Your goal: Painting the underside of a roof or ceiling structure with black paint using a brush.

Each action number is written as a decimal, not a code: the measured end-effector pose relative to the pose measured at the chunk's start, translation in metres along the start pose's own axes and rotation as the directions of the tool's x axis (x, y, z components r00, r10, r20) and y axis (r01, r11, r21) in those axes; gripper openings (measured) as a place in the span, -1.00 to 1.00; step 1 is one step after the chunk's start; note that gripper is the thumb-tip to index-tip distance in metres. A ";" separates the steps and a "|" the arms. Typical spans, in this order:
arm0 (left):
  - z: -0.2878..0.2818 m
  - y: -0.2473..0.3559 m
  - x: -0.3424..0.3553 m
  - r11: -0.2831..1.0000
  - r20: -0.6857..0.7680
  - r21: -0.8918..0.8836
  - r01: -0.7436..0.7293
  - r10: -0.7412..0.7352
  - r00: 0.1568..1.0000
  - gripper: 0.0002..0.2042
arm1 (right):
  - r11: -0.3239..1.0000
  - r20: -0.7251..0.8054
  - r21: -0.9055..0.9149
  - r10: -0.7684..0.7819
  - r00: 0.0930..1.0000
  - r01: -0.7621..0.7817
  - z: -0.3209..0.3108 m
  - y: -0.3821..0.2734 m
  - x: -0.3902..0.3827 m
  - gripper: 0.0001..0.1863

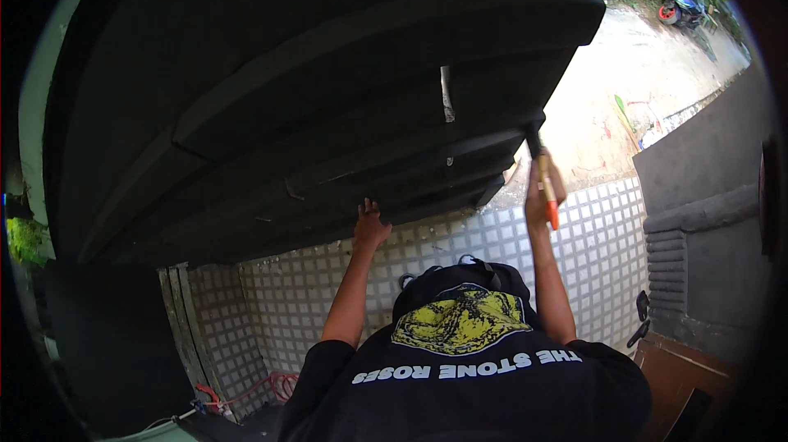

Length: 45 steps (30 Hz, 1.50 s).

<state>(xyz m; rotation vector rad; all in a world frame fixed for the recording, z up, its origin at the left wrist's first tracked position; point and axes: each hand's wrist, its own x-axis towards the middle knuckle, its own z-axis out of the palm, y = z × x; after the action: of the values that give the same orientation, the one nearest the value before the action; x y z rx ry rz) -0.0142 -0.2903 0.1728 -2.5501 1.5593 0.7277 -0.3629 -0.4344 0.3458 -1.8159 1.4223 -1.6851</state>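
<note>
Clasping a paintbrush (544,173), our right hand (537,202) is holding it by the black panel's (353,126) right edge. Our left hand (373,227) is spreading its fingers, well apart leftward.

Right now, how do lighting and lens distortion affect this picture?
In the head view, the sunlit ground is nearly washed out; the dark panel sinks into shadow, its ridges looking bowed, likely by the fisheye lens; the brush has a dark tip, hard to separate from the panel.

Grey-and-white checked floor (283,294)
Reddish cord (283,383) lies lower left; 2 dark objects (642,305) sit by its right edge.
</note>
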 end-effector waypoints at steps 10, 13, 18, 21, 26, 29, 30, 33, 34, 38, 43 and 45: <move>0.001 0.002 0.004 0.999 0.006 0.034 0.009 -0.009 1.000 -0.20 | 0.883 0.245 0.279 -0.446 0.861 0.378 0.042 -0.020 -0.020 -0.74; 0.004 -0.002 0.005 1.000 -0.018 -0.017 0.015 -0.015 1.000 -0.22 | 0.988 0.114 0.122 -0.107 0.988 0.093 0.017 0.022 -0.003 -0.73; 0.004 -0.004 0.001 0.998 -0.045 -0.055 0.009 -0.012 0.999 -0.23 | 0.989 -0.200 0.041 0.144 0.969 -0.139 -0.009 0.042 0.013 -0.72; -0.018 0.024 -0.003 0.999 -0.003 -0.024 0.036 -0.036 0.999 -0.22 | 0.998 -0.043 -0.047 -0.038 0.998 0.036 0.023 0.015 -0.018 -0.70; -0.009 0.019 0.003 0.998 -0.043 -0.046 0.047 -0.049 0.998 -0.21 | 0.981 0.105 0.148 -0.139 0.985 0.123 0.079 -0.057 -0.061 -0.65; -0.006 0.014 0.004 0.998 -0.043 -0.045 0.050 -0.052 0.998 -0.21 | 0.883 0.290 0.378 -0.398 0.870 0.278 0.097 -0.079 -0.067 -0.71; -0.003 0.011 0.005 0.998 -0.054 -0.043 0.039 -0.042 0.998 -0.22 | 0.861 0.363 0.439 -0.430 0.827 0.256 0.100 -0.091 -0.068 -0.72; -0.006 0.011 0.003 0.999 -0.035 -0.051 0.011 -0.012 0.999 -0.21 | 0.856 0.455 0.424 -0.482 0.749 0.294 0.100 -0.094 -0.073 -0.70; -0.007 0.008 0.001 0.998 -0.041 -0.063 0.025 -0.027 0.999 -0.21 | 0.882 0.371 0.307 -0.457 0.809 0.357 0.097 -0.078 -0.075 -0.70; -0.006 0.002 -0.004 0.991 -0.024 -0.133 0.016 -0.020 1.000 -0.20 | 0.987 0.081 0.136 0.069 0.994 -0.079 0.048 -0.028 -0.059 -0.73; -0.003 0.003 -0.005 0.987 -0.055 -0.159 -0.002 -0.007 0.998 -0.18 | 0.968 0.177 -0.060 -0.230 0.957 0.244 0.091 -0.060 -0.081 -0.78; -0.004 -0.002 -0.009 0.975 -0.102 -0.204 -0.093 0.074 0.992 -0.19 | 0.919 0.281 -0.049 -0.362 0.889 0.390 0.128 -0.096 -0.105 -0.64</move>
<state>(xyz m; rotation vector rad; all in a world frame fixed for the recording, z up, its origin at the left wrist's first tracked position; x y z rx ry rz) -0.0143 -0.2836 0.1800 -2.7158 1.7136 0.8337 -0.1892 -0.3567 0.3202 -2.3999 1.1141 -1.4670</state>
